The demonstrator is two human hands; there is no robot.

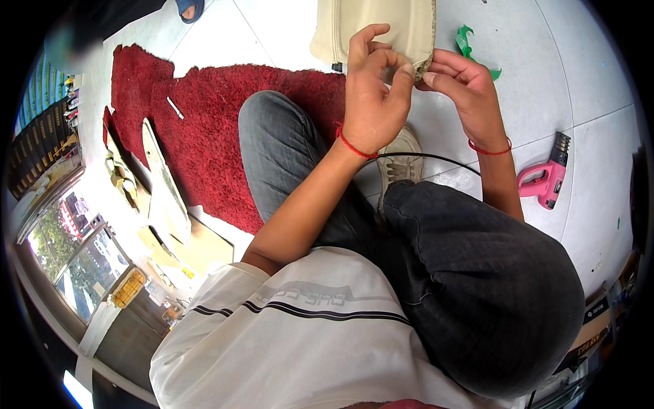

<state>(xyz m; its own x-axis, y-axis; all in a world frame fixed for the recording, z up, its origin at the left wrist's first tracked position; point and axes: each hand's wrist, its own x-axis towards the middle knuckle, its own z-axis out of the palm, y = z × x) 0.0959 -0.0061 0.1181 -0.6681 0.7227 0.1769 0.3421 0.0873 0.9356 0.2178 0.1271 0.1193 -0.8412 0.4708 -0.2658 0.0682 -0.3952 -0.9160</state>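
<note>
while pale tiles are covering the floor, a shaggy red rug is lying on the left side, and a window is showing green leaves farther left. the cream cover is sitting at the top, running out of view, with its lower right corner at both hands. the left hand is half curling over it and hiding part of it; i cannot tell how firmly it is gripping. the right hand is pinching the edge, thumb and fingers close together. a green scrap is lying just beside. a pink heat gun is resting right of the forearm, and a black cord is crossing over a shoe.
</note>
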